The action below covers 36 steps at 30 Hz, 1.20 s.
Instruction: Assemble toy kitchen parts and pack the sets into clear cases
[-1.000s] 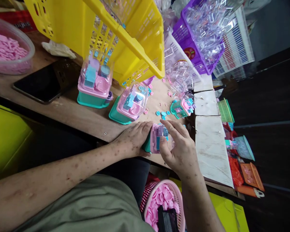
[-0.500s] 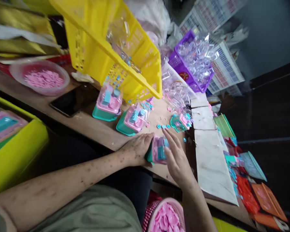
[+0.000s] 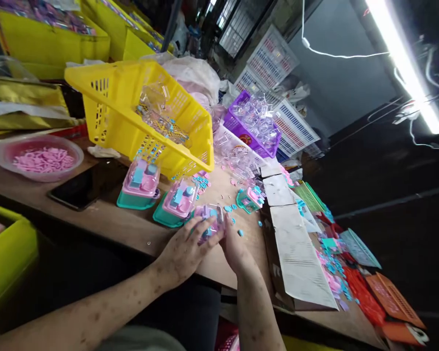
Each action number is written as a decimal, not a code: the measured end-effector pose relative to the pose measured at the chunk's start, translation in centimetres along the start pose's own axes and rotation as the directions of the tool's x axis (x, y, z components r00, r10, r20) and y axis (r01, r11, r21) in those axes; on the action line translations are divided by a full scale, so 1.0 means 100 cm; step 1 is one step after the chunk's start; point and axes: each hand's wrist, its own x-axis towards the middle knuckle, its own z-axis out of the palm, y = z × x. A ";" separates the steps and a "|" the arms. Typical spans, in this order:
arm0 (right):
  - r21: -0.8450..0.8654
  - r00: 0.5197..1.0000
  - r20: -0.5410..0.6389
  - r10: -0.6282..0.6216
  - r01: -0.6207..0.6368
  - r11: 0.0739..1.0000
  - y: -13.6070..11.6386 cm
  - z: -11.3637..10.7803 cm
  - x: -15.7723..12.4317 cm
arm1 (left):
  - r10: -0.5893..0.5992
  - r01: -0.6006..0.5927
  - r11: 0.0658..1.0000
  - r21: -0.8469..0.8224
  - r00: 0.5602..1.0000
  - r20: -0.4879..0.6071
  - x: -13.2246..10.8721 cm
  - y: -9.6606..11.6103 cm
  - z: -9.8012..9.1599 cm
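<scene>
Both hands hold a small pink toy box with a clear lid (image 3: 209, 222) just above the wooden table (image 3: 124, 229). My left hand (image 3: 185, 251) wraps its near side, fingers closed round it. My right hand (image 3: 236, 246) grips its right side. Two finished toy boxes with teal bases and clear domes, one (image 3: 139, 185) and the other (image 3: 175, 204), stand just behind. A smaller open teal and pink toy (image 3: 249, 199) lies to the right among loose blue and pink bits (image 3: 229, 208).
A tilted yellow basket (image 3: 131, 109) with clear lids, a purple basket (image 3: 250, 122) of clear lids, a bowl of pink parts (image 3: 38, 158), a black phone (image 3: 84, 185), cardboard sheets (image 3: 296, 253), yellow crates (image 3: 7, 248) at left, and small baskets (image 3: 391, 297) on the floor at right.
The camera has tilted up, showing more of the room. The toy box has come off the table edge and is now lifted between both hands, the right hand gripping instead of pressing flat.
</scene>
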 end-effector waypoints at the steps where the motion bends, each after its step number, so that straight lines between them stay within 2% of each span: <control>1: -0.031 0.999 -0.029 0.030 -0.031 0.999 0.006 -0.007 0.014 | -0.012 0.012 1.000 0.024 1.000 0.016 0.003 -0.005 -0.002; 3: -0.093 0.981 -0.151 0.118 -0.133 0.987 0.026 -0.029 0.047 | -0.025 0.023 0.998 0.060 0.999 0.030 0.011 -0.013 -0.004; 5: -0.154 0.925 -0.332 0.185 -0.247 0.957 0.052 -0.054 0.081 | -0.039 0.036 0.995 0.095 0.999 0.025 0.017 -0.016 -0.005; 7: -0.173 0.855 -0.457 0.246 -0.357 0.918 0.078 -0.073 0.110 | -0.081 0.080 0.991 0.109 0.997 0.002 0.021 -0.012 -0.008; 9: -0.175 0.800 -0.507 0.322 -0.461 0.870 0.098 -0.081 0.126 | -0.080 0.081 0.996 0.047 0.997 -0.019 0.022 -0.003 -0.015; 11: -0.182 0.765 -0.512 0.390 -0.540 0.822 0.111 -0.083 0.131 | 0.025 -0.026 0.995 -0.091 1.000 -0.012 0.021 0.008 -0.025; 13: -0.206 0.765 -0.496 0.410 -0.563 0.801 0.116 -0.086 0.125 | 0.161 -0.154 0.957 -0.246 0.987 0.010 0.019 0.017 -0.036; 14: -0.223 0.779 -0.483 0.400 -0.551 0.804 0.116 -0.090 0.120 | 0.196 -0.178 0.934 -0.310 0.980 0.025 0.018 0.020 -0.041; 16: -0.261 0.819 -0.454 0.351 -0.499 0.826 0.112 -0.105 0.101 | 0.192 -0.148 0.896 -0.418 0.979 0.065 0.017 0.025 -0.045; 18: -0.314 0.899 -0.377 0.224 -0.351 0.882 0.102 -0.125 0.072 | 0.138 -0.058 0.857 -0.512 0.983 0.120 0.016 0.027 -0.042; 20: -0.347 0.980 -0.200 0.000 -0.071 0.935 0.082 -0.138 0.034 | 0.035 0.086 0.817 -0.570 0.980 0.197 0.014 0.029 -0.032; 21: -0.330 0.990 -0.084 -0.112 0.078 0.941 0.068 -0.139 0.012 | -0.019 0.157 0.802 -0.576 0.971 0.239 0.013 0.029 -0.025; 22: -0.291 0.982 0.032 -0.188 0.189 0.938 0.053 -0.136 -0.010 | -0.064 0.219 0.792 -0.570 0.958 0.280 0.011 0.029 -0.018; 23: -0.241 0.969 0.135 -0.205 0.233 0.942 0.037 -0.131 -0.031 | -0.092 0.263 0.785 -0.561 0.945 0.314 0.009 0.028 -0.010; 24: -0.178 0.953 0.230 -0.198 0.242 0.954 0.021 -0.123 -0.049 | -0.085 0.273 0.777 -0.567 0.938 0.335 0.006 0.027 -0.001; 26: -0.072 0.890 0.412 -0.195 0.245 0.967 -0.001 -0.110 -0.073 | 0.008 0.243 0.739 -0.628 0.929 0.369 0.001 0.023 0.015; 28: -0.003 0.840 0.512 -0.180 0.211 0.978 -0.008 -0.109 -0.076 | 0.078 0.246 0.679 -0.691 0.913 0.401 -0.004 0.020 0.029; 30: 0.014 0.841 0.521 -0.148 0.165 0.986 0.004 -0.122 -0.052 | 0.059 0.298 0.657 -0.692 0.895 0.442 -0.006 0.018 0.036; 32: -0.058 0.895 0.435 -0.102 0.141 0.988 0.030 -0.137 -0.006 | -0.008 0.341 0.675 -0.654 0.890 0.456 -0.007 0.019 0.039; 33: -0.152 0.936 0.344 -0.077 0.136 0.979 0.047 -0.142 0.021 | -0.025 0.345 0.688 -0.638 0.890 0.454 -0.007 0.020 0.039; 34: -0.280 0.980 0.196 -0.016 0.072 0.957 0.065 -0.142 0.049 | -0.033 0.346 0.697 -0.628 0.891 0.454 -0.007 0.021 0.039; 35: -0.416 0.997 0.041 0.071 -0.048 0.908 0.084 -0.138 0.076 | -0.040 0.347 0.702 -0.622 0.891 0.452 -0.007 0.022 0.039; 36: -0.465 0.993 -0.033 0.113 -0.116 0.878 0.100 -0.132 0.100 | -0.045 0.349 0.703 -0.619 0.891 0.451 -0.007 0.023 0.039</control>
